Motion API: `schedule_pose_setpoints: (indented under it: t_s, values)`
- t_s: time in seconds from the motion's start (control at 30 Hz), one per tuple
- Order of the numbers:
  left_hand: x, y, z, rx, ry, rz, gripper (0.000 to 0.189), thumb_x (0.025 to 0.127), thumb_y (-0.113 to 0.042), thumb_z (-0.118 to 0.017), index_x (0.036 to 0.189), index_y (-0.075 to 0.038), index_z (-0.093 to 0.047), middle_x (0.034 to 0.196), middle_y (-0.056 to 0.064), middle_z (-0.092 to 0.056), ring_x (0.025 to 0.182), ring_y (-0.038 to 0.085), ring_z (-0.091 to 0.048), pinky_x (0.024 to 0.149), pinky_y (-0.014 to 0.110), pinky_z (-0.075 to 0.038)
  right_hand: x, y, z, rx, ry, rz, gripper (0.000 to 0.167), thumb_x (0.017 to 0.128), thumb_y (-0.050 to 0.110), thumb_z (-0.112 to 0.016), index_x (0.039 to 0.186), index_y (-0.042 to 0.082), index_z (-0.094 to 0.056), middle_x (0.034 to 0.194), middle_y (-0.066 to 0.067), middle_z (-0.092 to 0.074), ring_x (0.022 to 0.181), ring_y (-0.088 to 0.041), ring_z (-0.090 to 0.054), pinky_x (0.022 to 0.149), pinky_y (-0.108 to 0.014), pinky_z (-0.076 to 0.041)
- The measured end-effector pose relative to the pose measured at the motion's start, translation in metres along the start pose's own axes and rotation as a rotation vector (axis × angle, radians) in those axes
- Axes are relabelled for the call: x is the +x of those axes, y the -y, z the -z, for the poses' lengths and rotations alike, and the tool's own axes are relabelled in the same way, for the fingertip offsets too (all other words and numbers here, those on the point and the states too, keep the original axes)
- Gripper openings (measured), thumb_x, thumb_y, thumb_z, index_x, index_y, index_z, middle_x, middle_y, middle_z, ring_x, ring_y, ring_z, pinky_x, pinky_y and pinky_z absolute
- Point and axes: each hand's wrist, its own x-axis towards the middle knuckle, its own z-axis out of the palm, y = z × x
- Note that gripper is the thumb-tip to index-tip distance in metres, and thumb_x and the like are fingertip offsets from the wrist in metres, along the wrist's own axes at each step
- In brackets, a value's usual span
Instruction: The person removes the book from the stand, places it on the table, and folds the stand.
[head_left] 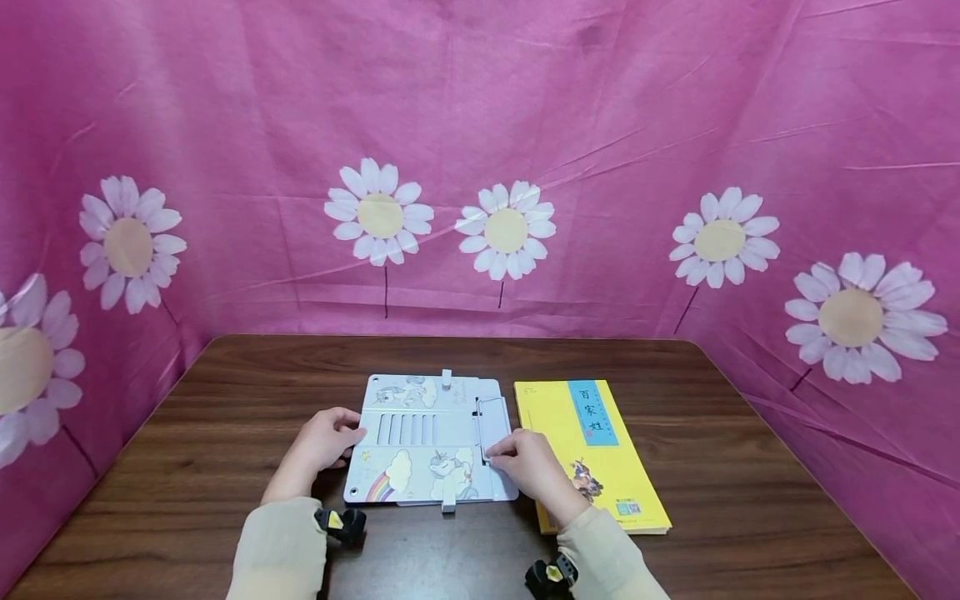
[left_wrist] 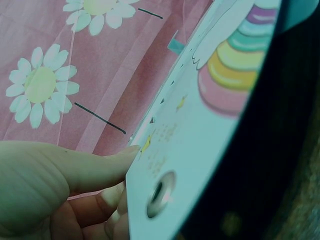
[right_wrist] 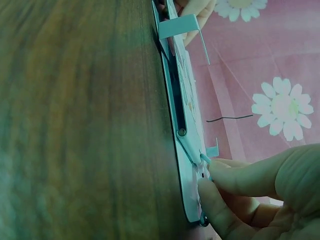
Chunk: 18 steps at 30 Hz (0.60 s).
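Note:
A white folding book stand printed with unicorns, clouds and a rainbow lies nearly flat on the table. My left hand grips its left edge, the thumb at the face and the other fingers curled beneath, as the left wrist view shows near the metal eyelet. On the stand's right part, my right hand pinches a thin white wire bracket between thumb and forefinger. Small white page clips stick out at the near and far edges. In the right wrist view the stand's layers are slightly apart.
Right of the stand lies a yellow book with a blue title panel, partly under my right forearm. The brown wooden table ends at a pink curtain with daisies, which surrounds its back and sides.

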Motion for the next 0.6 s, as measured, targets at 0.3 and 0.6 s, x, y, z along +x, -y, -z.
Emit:
schedule_pose_setpoints:
  t_s: [0.3,0.6]
  values:
    - [-0.001,-0.001,0.000,0.001,0.001,0.000,0.037,0.096,-0.014,-0.061,0.126,0.006,-0.057,0.097,0.016,-0.065,0.079,0.020,-0.063,0.061,0.030,-0.054,-0.004,0.004,0.000,-0.082,0.001,0.037,0.011,0.087,0.007,-0.073,0.095,0.005,-0.080,0.095,-0.005,-0.070,0.086,-0.015,-0.060,0.077,-0.033,-0.054]
    - [-0.001,0.000,0.000,-0.021,0.007,0.011,0.036,0.097,-0.014,-0.061,0.127,0.006,-0.057,0.099,0.017,-0.065,0.079,0.019,-0.065,0.063,0.031,-0.055,-0.016,0.016,0.000,-0.424,0.040,0.290,0.016,0.089,0.003,-0.068,0.100,0.003,-0.079,0.081,-0.006,-0.058,0.069,-0.013,-0.044,0.062,-0.023,-0.038]
